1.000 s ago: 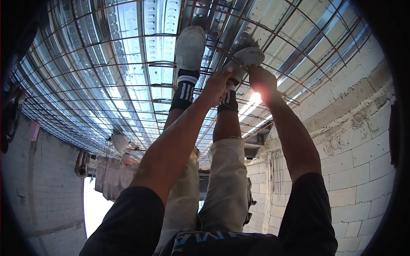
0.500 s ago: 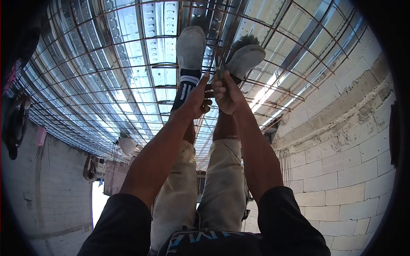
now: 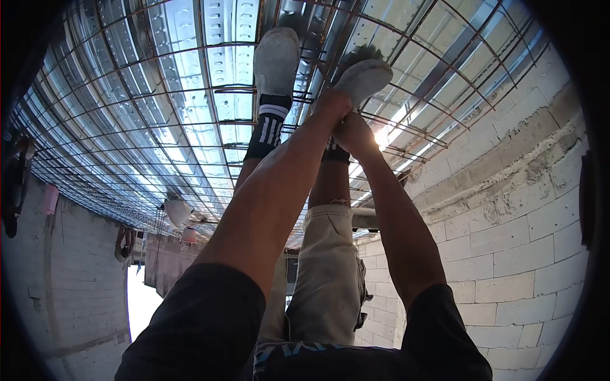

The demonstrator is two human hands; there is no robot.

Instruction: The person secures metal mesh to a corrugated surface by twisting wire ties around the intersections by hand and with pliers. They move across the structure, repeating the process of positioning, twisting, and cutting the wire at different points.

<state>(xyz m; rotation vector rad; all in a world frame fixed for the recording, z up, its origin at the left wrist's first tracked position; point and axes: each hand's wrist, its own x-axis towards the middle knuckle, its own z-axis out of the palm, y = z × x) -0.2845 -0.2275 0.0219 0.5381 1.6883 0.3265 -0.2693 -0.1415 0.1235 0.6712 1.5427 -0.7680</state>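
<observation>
1. Stands on a steel mesh, with the right shoe taken here as the landmark; left shoe just beside it, a few bars away.
2. Reaches down with both arms: left hand at the heel side of the right shoe, seemingly touching it, and right hand just behind that heel, pressed against the left hand.
3. Shows only the backs of both hands. Fingers bent away toward the bars, so cannot tell whether clenched, released or grasping something.
4. Finds the mesh directly under the right shoe and spreading from it to all sides, as far as the block wall, well apart from the shoe. Seems to sit a little above a ribbed metal sheet.
5. Judging by the look: thin rusty bars, stiff and hard, rough for bare skin, perhaps a bit springy between the crossings. Heavy as a whole, and hardly to be lifted with one hand.
6. Better to take hold of one single bar close to a crossing beside the right shoe, with the fingers wrapped fully around it and kept away from cut ends.
</observation>
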